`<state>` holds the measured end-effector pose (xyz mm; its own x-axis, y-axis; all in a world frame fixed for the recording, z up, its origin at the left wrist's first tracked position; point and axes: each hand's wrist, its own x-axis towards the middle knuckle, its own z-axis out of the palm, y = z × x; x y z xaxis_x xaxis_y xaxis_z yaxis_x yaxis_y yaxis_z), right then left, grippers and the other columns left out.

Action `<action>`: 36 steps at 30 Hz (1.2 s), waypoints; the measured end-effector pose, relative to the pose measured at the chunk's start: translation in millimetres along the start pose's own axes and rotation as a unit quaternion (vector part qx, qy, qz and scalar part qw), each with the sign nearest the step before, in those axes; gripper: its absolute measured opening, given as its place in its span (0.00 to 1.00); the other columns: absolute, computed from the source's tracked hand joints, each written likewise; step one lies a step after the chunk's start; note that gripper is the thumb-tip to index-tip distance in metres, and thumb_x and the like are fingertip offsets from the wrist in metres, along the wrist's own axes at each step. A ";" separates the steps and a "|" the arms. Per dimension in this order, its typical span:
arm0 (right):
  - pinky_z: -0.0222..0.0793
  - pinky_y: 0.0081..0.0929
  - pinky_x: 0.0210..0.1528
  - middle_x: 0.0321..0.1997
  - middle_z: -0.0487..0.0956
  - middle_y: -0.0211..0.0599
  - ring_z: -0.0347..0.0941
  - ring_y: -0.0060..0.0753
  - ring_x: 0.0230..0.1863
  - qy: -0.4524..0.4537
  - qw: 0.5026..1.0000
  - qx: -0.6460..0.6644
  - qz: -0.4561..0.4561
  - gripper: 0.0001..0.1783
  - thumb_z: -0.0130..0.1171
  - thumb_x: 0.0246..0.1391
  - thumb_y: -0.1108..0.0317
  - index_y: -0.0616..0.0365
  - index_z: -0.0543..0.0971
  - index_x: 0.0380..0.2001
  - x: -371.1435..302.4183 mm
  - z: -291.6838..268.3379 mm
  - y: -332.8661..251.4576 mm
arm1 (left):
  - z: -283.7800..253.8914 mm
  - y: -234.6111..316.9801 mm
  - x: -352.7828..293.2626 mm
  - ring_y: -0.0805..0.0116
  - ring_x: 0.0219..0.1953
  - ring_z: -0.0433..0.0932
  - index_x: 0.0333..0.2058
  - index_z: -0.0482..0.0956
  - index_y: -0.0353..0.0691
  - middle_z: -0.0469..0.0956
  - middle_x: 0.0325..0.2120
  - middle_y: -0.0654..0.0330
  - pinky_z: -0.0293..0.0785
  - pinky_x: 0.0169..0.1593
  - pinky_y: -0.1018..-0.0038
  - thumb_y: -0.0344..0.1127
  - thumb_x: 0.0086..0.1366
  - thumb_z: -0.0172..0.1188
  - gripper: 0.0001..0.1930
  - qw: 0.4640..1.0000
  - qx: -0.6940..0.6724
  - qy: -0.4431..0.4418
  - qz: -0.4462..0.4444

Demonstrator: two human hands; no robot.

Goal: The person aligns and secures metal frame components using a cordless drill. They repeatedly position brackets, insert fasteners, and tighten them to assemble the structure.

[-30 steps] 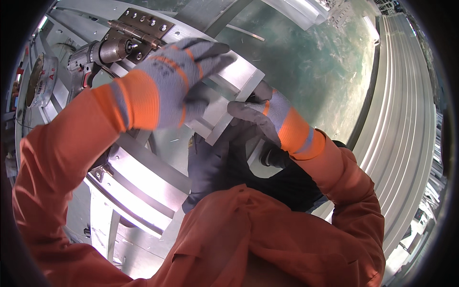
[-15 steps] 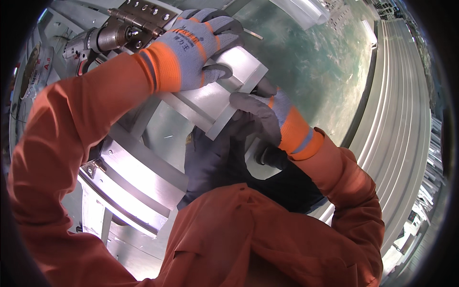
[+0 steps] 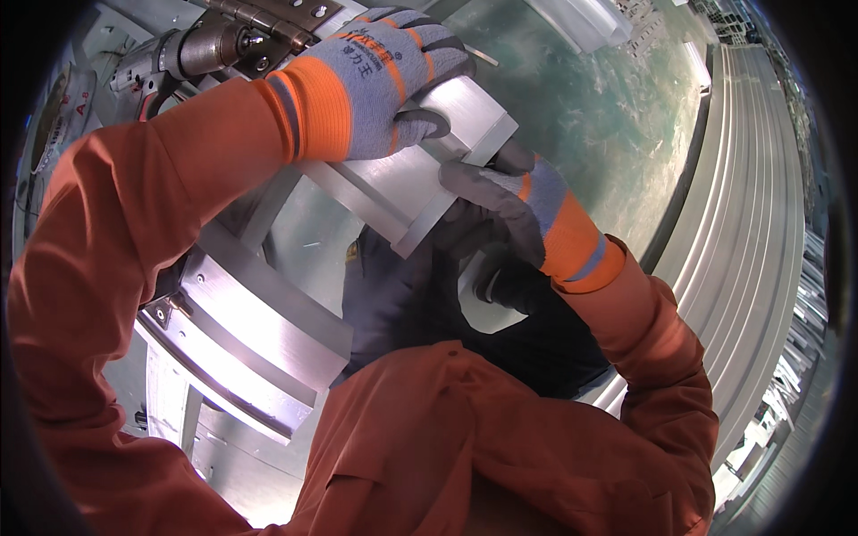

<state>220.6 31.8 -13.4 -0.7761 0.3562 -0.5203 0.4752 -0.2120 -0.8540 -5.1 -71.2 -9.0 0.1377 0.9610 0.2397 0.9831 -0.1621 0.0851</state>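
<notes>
Both hands wear grey-and-orange gloves. A silver metal profile [image 3: 393,188] with a channel shape lies across the upper middle, its end marked by a narrow raised strip [image 3: 425,221]. My left hand [image 3: 384,80] is closed over the profile's top, the thumb curled along its near side. At the profile's end, my right hand [image 3: 514,201] grips the end strip, with fingers on its outer side; part of those fingers is hidden beneath. A power drill [image 3: 197,49] lies just left of my left hand, beside a dark metal hinge [image 3: 268,22].
A second silver profile [image 3: 268,299] with a bolted fitting [image 3: 170,308] sits at lower left. Long pale profiles [image 3: 737,205] are stacked along the right. Green floor [image 3: 581,125] shows between. A round white-rimmed object [image 3: 67,116] stands at far left.
The profile's end and both hands have shifted slightly to the right in the picture. The drill and hinge appear a little higher. Both grips look the same.
</notes>
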 end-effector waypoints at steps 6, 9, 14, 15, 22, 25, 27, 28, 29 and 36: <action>0.84 0.32 0.39 0.38 0.83 0.36 0.83 0.30 0.37 0.010 0.998 -0.006 -0.057 0.26 0.72 0.61 0.59 0.60 0.79 0.57 -2.1 8.6 0.3 | 3.4 -5.3 0.2 0.48 0.59 0.77 0.66 0.75 0.45 0.78 0.57 0.53 0.73 0.66 0.56 0.48 0.67 0.69 0.31 1.000 -0.027 0.006 0.003; 0.79 0.33 0.48 0.45 0.86 0.40 0.82 0.31 0.44 0.006 0.998 -0.006 -0.061 0.30 0.73 0.59 0.53 0.62 0.80 0.57 -0.9 4.1 6.5 | 1.8 -3.2 1.8 0.48 0.60 0.76 0.66 0.75 0.45 0.78 0.58 0.53 0.73 0.66 0.57 0.48 0.67 0.69 0.32 1.000 -0.007 0.003 0.007; 0.83 0.32 0.40 0.40 0.83 0.37 0.83 0.31 0.38 0.011 0.998 -0.010 -0.060 0.26 0.72 0.60 0.56 0.60 0.80 0.55 2.2 -1.2 13.0 | 11.0 -10.9 7.7 0.45 0.64 0.73 0.66 0.74 0.41 0.76 0.61 0.48 0.68 0.71 0.56 0.44 0.62 0.73 0.35 0.995 -0.096 -0.031 0.004; 0.84 0.32 0.38 0.38 0.82 0.36 0.83 0.30 0.37 0.017 0.998 -0.014 -0.052 0.24 0.72 0.61 0.57 0.60 0.80 0.54 2.1 -2.5 12.5 | 13.0 -12.8 11.7 0.44 0.66 0.72 0.65 0.74 0.39 0.75 0.62 0.47 0.67 0.72 0.56 0.42 0.60 0.74 0.36 0.992 -0.123 -0.040 0.001; 0.84 0.33 0.38 0.38 0.83 0.38 0.82 0.31 0.35 0.012 0.999 -0.012 -0.031 0.26 0.73 0.60 0.57 0.62 0.80 0.54 5.6 2.3 14.2 | 14.8 -30.5 4.4 0.45 0.68 0.71 0.66 0.74 0.40 0.74 0.64 0.47 0.66 0.74 0.57 0.39 0.55 0.79 0.40 0.993 -0.111 -0.029 0.018; 0.78 0.30 0.41 0.40 0.86 0.41 0.81 0.29 0.37 0.029 0.999 -0.008 -0.032 0.33 0.75 0.56 0.50 0.66 0.80 0.54 2.7 -1.5 15.5 | 25.1 -26.4 8.6 0.46 0.68 0.71 0.66 0.75 0.40 0.74 0.65 0.47 0.65 0.74 0.57 0.39 0.55 0.79 0.39 0.996 -0.083 -0.014 0.015; 0.77 0.29 0.41 0.40 0.86 0.40 0.81 0.28 0.37 0.030 0.999 0.010 -0.040 0.31 0.74 0.57 0.52 0.66 0.80 0.54 2.9 -0.1 16.3 | 30.0 -25.9 8.8 0.46 0.68 0.71 0.67 0.74 0.41 0.74 0.65 0.47 0.65 0.75 0.57 0.40 0.57 0.78 0.39 0.998 -0.061 -0.017 0.002; 0.77 0.29 0.42 0.40 0.86 0.40 0.81 0.28 0.37 0.020 0.999 0.022 -0.039 0.31 0.74 0.57 0.53 0.66 0.80 0.54 3.1 5.8 13.9 | 22.2 -26.9 2.7 0.46 0.68 0.71 0.67 0.74 0.41 0.74 0.65 0.47 0.65 0.75 0.57 0.40 0.57 0.78 0.39 0.998 -0.060 -0.022 0.000; 0.77 0.29 0.42 0.41 0.86 0.39 0.81 0.28 0.38 0.008 0.999 0.029 -0.022 0.30 0.74 0.58 0.54 0.66 0.80 0.54 1.4 10.9 6.9 | 14.0 -27.5 -3.8 0.46 0.68 0.71 0.67 0.74 0.41 0.74 0.65 0.47 0.64 0.75 0.57 0.40 0.57 0.78 0.39 0.998 -0.059 -0.027 -0.002; 0.78 0.29 0.46 0.48 0.86 0.38 0.81 0.27 0.42 0.000 0.995 0.098 -0.006 0.29 0.71 0.61 0.59 0.65 0.78 0.59 -2.9 8.3 7.0 | 16.9 -23.5 3.0 0.46 0.68 0.71 0.66 0.74 0.41 0.75 0.65 0.47 0.65 0.74 0.57 0.41 0.58 0.77 0.38 0.997 -0.068 -0.009 0.022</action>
<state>222.8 21.7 -17.9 -0.7811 0.3606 -0.5098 0.3758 -0.3806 -0.8449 -25.8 -60.7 -26.6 0.1838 0.9558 0.2294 0.9506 -0.2323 0.2061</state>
